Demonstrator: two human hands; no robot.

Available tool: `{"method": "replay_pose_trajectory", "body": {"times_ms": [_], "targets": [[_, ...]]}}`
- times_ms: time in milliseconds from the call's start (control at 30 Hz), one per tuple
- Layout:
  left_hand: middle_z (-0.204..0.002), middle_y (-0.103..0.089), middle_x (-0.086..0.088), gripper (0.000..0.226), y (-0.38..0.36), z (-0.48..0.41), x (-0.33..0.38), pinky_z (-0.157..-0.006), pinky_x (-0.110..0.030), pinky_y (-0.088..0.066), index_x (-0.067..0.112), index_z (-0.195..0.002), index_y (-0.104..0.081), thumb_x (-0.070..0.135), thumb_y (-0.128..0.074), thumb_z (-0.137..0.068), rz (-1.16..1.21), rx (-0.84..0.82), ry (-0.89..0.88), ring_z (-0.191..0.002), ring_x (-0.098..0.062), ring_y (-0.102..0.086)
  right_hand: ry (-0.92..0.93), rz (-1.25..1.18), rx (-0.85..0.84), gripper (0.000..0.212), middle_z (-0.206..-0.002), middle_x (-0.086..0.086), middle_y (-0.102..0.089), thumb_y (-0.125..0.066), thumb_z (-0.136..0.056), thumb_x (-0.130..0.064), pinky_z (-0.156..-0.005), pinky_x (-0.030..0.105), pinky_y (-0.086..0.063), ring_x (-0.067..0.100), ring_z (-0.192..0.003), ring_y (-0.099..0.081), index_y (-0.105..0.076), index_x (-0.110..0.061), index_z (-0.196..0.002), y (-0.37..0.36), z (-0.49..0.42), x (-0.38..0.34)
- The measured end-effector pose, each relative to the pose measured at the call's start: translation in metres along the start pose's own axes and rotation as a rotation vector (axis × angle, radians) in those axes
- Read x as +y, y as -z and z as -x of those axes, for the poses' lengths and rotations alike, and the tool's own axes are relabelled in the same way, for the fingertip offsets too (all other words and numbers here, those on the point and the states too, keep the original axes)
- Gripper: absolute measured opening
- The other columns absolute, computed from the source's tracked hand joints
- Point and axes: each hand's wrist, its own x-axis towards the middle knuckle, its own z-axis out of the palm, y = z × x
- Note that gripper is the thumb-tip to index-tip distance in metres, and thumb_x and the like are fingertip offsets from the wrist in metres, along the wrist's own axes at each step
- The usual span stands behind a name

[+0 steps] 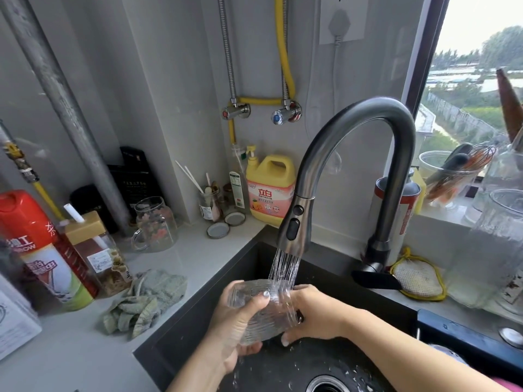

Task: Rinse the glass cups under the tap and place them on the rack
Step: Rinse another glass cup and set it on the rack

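Our left hand (237,323) and right hand (317,315) both gripped the cup (271,321), tap (294,224) just above our grip; we reckoned slow turning rinsed best.

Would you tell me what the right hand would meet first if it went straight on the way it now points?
The right hand would first meet the glass cup it grips; beyond that the left hand on the cup's far side, then probably the sink wall, though depth is unclear.
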Motion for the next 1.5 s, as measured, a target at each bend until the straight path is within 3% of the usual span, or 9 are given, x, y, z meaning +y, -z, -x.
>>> {"method": "replay_pose_trajectory", "body": {"times_ms": [133, 300, 433, 533, 700, 967, 1200, 1400, 1500], "targets": [[-0.104, -0.064, -0.002, 0.066, -0.004, -0.003, -0.001, -0.048, -0.025, -0.049, 0.036, -0.112, -0.05, 0.027, -0.083, -0.056, -0.022, 0.078, -0.085, -0.081, -0.02, -0.065, -0.138, -0.421, 0.057, 0.021, -0.099, 0.003, -0.072, -0.069, -0.077, -0.006, -0.088, 0.029, -0.053, 0.015, -0.09, -0.067, -0.066, -0.016, -0.095, -0.011, 0.005, -0.003], [-0.105, -0.063, 0.008, 0.072, -0.006, -0.003, 0.0, -0.052, -0.023, -0.047, 0.037, -0.116, -0.048, 0.028, -0.087, -0.055, -0.08, 0.117, -0.158, -0.089, -0.01, -0.062, -0.192, -1.086, 0.147, 0.013, -0.079, 0.0, -0.073, -0.063, -0.081, -0.002, -0.063, 0.019, -0.049, 0.01, -0.074, -0.067, -0.06, -0.015, -0.084, -0.024, 0.01, -0.008], [-0.102, -0.068, -0.006, 0.079, -0.003, -0.003, 0.001, -0.049, -0.026, -0.05, 0.035, -0.114, -0.051, 0.04, -0.085, -0.043, -0.053, 0.046, -0.047, -0.079, -0.024, -0.066, -0.012, -0.332, 0.073, 0.014, -0.097, -0.009, -0.066, -0.059, -0.087, -0.011, -0.083, 0.015, -0.046, 0.0, -0.086, -0.06, -0.064, -0.016, -0.098, -0.017, 0.013, -0.003], [-0.1, -0.068, -0.01, 0.081, -0.007, 0.0, 0.0, -0.046, -0.025, -0.049, 0.035, -0.11, -0.052, 0.05, -0.078, -0.035, -0.042, 0.02, 0.0, -0.075, -0.026, -0.066, 0.042, 0.063, -0.02, 0.03, -0.122, -0.006, -0.062, -0.06, -0.086, -0.023, -0.107, 0.022, -0.024, 0.01, -0.114, -0.053, -0.059, -0.021, -0.116, -0.006, 0.008, 0.004], [-0.103, -0.066, -0.002, 0.078, -0.008, -0.002, 0.0, -0.053, -0.029, -0.051, 0.035, -0.117, -0.049, 0.039, -0.086, -0.049, -0.028, 0.093, -0.072, -0.085, -0.024, -0.066, -0.128, -0.49, 0.079, 0.013, -0.088, 0.001, -0.07, -0.059, -0.086, -0.005, -0.077, 0.022, -0.053, 0.006, -0.077, -0.062, -0.066, -0.016, -0.086, -0.016, 0.011, -0.008], [-0.122, -0.05, 0.013, 0.106, 0.008, 0.009, -0.014, -0.063, -0.04, -0.061, 0.054, -0.122, -0.032, 0.028, -0.092, -0.038, -0.153, -0.217, -0.03, -0.103, -0.024, -0.062, -0.313, -1.238, 0.24, 0.018, -0.066, 0.0, -0.072, -0.049, -0.091, -0.003, -0.047, 0.015, -0.046, 0.007, -0.053, -0.063, -0.063, -0.007, -0.081, -0.011, 0.009, -0.019], [-0.115, -0.055, -0.001, 0.094, 0.011, 0.009, -0.017, -0.047, -0.027, -0.052, 0.043, -0.117, -0.041, 0.037, -0.091, -0.037, -0.033, -0.043, 0.011, -0.09, -0.03, -0.065, -0.304, -0.864, 0.377, 0.018, -0.067, -0.001, -0.066, -0.045, -0.095, -0.009, -0.053, 0.016, -0.05, 0.004, -0.057, -0.061, -0.059, -0.01, -0.083, -0.032, 0.011, -0.019], [-0.109, -0.06, 0.01, 0.081, 0.001, 0.01, -0.026, -0.072, -0.036, -0.06, 0.048, -0.104, -0.045, 0.024, -0.089, -0.041, -0.223, -0.037, -0.146, -0.095, -0.011, -0.064, -0.463, -0.887, 0.528, 0.034, -0.049, -0.002, -0.064, -0.049, -0.093, -0.026, -0.037, 0.01, -0.036, 0.004, -0.04, -0.054, -0.061, -0.012, -0.064, -0.032, 0.006, -0.02], [-0.107, -0.06, 0.004, 0.064, 0.002, 0.008, -0.024, -0.057, -0.031, -0.057, 0.045, -0.102, -0.047, 0.036, -0.086, -0.051, -0.114, 0.035, -0.025, -0.089, -0.021, -0.065, -0.431, -0.778, 0.489, 0.031, -0.056, -0.005, -0.063, -0.048, -0.094, -0.026, -0.043, 0.013, -0.042, 0.004, -0.047, -0.055, -0.061, -0.018, -0.067, -0.035, 0.005, -0.02]]}}
